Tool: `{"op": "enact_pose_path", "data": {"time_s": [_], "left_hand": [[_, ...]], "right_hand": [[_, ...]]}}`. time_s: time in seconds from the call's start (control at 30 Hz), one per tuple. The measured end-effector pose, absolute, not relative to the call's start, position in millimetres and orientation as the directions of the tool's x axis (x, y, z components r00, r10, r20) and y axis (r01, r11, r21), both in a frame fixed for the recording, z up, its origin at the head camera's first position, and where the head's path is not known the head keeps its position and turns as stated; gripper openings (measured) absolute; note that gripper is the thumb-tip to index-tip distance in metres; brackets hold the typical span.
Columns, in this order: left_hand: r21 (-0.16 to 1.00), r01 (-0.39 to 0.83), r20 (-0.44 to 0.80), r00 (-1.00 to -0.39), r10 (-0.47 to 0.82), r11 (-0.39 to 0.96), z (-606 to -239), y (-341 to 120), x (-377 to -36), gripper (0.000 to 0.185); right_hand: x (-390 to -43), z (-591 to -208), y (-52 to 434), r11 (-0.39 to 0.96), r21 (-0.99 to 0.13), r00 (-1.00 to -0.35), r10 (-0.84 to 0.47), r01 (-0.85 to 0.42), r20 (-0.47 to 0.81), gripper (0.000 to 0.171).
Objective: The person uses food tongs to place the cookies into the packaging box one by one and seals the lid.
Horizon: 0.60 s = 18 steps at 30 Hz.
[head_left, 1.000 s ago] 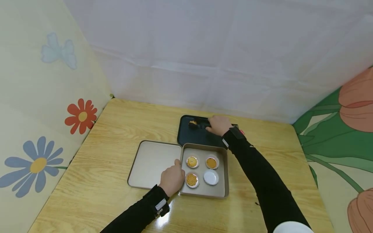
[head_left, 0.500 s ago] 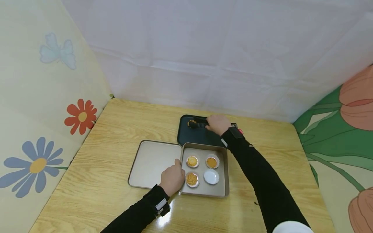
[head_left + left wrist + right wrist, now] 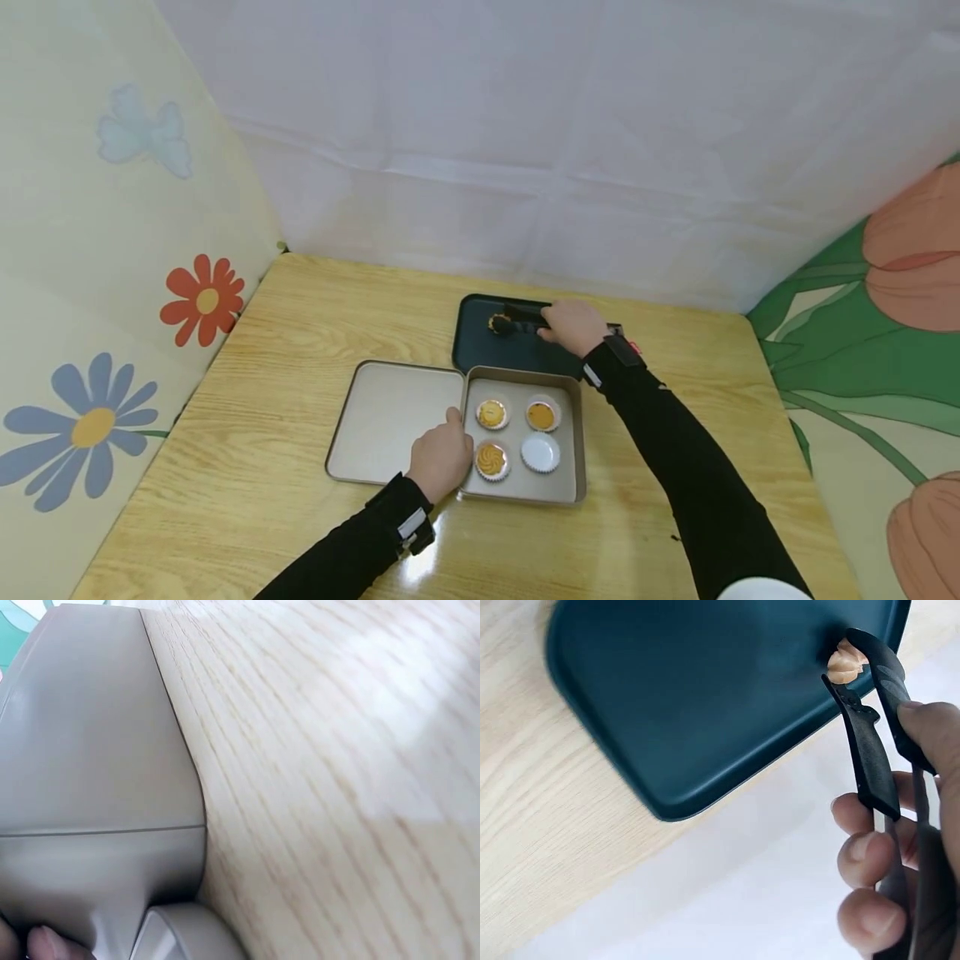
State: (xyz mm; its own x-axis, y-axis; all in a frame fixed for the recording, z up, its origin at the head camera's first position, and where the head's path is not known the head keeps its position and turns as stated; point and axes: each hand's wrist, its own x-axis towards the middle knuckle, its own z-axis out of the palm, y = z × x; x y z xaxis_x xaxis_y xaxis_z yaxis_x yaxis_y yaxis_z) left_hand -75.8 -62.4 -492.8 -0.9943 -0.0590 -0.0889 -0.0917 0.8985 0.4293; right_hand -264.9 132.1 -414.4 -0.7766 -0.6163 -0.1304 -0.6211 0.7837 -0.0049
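My right hand (image 3: pixel 576 327) holds black-tipped tongs (image 3: pixel 870 754), fingers and thumb curled round both arms. Between the tong tips sits a small golden cookie (image 3: pixel 845 663), at one end of the dark blue-green tray (image 3: pixel 697 697). The left hand (image 3: pixel 441 457) grips the left wall of a champagne-coloured tin box (image 3: pixel 576 450), its thumb along the rim; fingertips (image 3: pixel 51 945) show against the metal in the left wrist view. Inside the tin stand paper cups: one with a swirl cookie (image 3: pixel 491 460), two with other cookies (image 3: pixel 491 413), and a white paper cup (image 3: pixel 541 452) with nothing in it.
The tin's hinged lid (image 3: pixel 393 421) lies flat to its left on the wooden table (image 3: pixel 292 333). Behind the table hangs a white cloth (image 3: pixel 480 150). Flower-printed panels (image 3: pixel 90 429) flank both sides.
The tongs have shifted slightly on the tray, and the right hand now sits a little further right. The left hand keeps its place on the tin.
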Motion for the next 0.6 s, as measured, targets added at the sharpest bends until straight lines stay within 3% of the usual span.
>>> {"op": "enact_pose_path", "data": {"time_s": [0.13, 0.27, 0.47, 0.6], "left_hand": [[0.436, -0.087, -0.1, -0.994, -0.048, 0.896, -491.5, -61.7, -74.9, 0.016], [0.44, -0.084, -0.104, -0.994, -0.042, 0.894, -491.5, -60.3, -74.3, 0.016], [0.436, -0.08, -0.1, -0.994, -0.04, 0.896, -493.6, -61.6, -75.2, 0.016], [0.433, -0.08, -0.096, -0.994, -0.042, 0.898, -492.3, -63.9, -77.1, 0.016]], "right_hand": [[-256.6, -414.0, 144.9, 0.79, -0.022, -0.783, -0.611, -0.613, -0.114, 0.02], [-236.1, -402.7, 161.7, 0.797, -0.04, -0.795, -0.604, -0.602, -0.063, 0.032], [-186.6, -387.8, 193.1, 0.77, 0.024, -0.764, -0.637, -0.638, 0.099, 0.039], [-147.9, -385.1, 208.5, 0.753, 0.045, -0.746, -0.657, -0.657, 0.107, 0.035]]}}
